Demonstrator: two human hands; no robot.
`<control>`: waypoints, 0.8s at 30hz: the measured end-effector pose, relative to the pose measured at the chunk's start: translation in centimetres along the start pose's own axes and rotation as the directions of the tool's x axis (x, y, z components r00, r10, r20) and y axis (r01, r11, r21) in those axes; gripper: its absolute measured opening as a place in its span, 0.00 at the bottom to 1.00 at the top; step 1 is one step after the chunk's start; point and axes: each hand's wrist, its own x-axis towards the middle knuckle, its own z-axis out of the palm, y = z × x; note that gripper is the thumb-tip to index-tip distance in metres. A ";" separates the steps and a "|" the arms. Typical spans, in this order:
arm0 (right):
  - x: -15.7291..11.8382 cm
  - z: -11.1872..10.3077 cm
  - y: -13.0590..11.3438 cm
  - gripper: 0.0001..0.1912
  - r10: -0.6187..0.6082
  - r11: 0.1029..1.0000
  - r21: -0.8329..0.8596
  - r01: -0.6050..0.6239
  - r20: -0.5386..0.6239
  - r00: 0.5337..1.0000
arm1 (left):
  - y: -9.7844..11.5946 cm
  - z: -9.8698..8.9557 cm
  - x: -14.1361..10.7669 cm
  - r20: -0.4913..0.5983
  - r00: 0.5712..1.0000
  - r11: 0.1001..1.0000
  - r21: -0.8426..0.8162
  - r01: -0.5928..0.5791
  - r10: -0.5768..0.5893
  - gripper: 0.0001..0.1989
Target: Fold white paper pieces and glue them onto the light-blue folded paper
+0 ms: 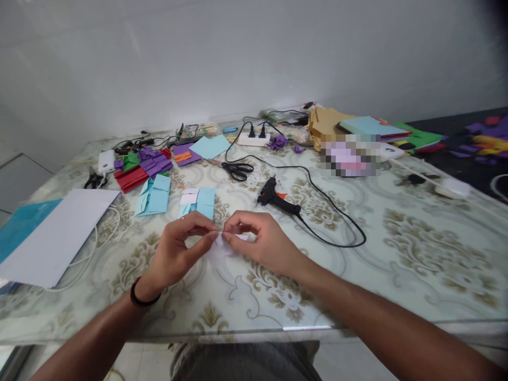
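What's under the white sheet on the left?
Under the white sheet, a blue sheet pokes out along the far left side. A white cable meets its right edge; can't tell how far under it goes. The rest is covered.

On the table [416, 259] before you, the small paper piece [234, 244] sits between your hands [178, 251]. Just beyond them, note two folded papers, the left one [154, 196] beside the right one [204, 201]. To their right lies the glue gun [278, 198]; behind it, slightly left, the scissors [237, 169]. Farther back stands the power strip [254, 139], with two plugs [262, 132] in it. At your far left, a sheet [63, 233] partly overlies a flat packet [34, 216]
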 end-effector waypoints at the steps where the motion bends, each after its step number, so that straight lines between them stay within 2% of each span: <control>1: 0.0 0.0 0.0 0.03 -0.039 0.998 -0.044 0.039 -0.011 0.999 | 0.0 0.0 0.0 0.007 1.000 1.000 0.003 0.009 -0.009 0.02; 4: -0.2 0.1 -0.1 0.03 -0.157 0.979 -0.137 0.153 -0.017 0.988 | 0.1 0.1 0.0 0.049 0.998 0.998 0.048 0.042 -0.044 0.02; 7: -0.3 0.1 -0.1 0.05 -0.188 0.967 -0.176 0.183 -0.009 0.982 | 0.3 -0.2 0.0 0.113 0.990 0.993 0.093 0.073 -0.084 0.03; 11: -0.1 -0.2 -0.2 0.04 -0.101 0.985 -0.142 0.098 -0.015 0.995 | 0.4 -0.6 0.2 0.136 0.984 0.991 0.076 0.110 -0.120 0.02; 14: 0.1 -0.5 -0.4 0.02 -0.006 0.996 -0.091 0.006 -0.003 1.000 | 0.3 -0.7 0.3 0.139 0.974 0.983 0.005 0.181 -0.180 0.03; 19: 0.1 -0.6 -0.4 0.06 0.049 0.998 -0.029 -0.048 0.038 0.998 | 0.2 -0.4 0.4 0.232 0.921 0.947 -0.005 0.322 -0.312 0.09; 21: 0.1 -0.7 -0.3 0.08 0.013 1.000 0.015 -0.013 0.013 1.000 | 0.2 -0.4 0.5 0.201 0.924 0.942 -0.023 0.336 -0.325 0.11; 24: 0.4 -1.0 0.1 0.20 -0.023 0.990 0.139 0.040 -0.117 0.993 | 0.1 -0.5 0.8 0.022 0.938 0.918 -0.199 0.344 -0.347 0.10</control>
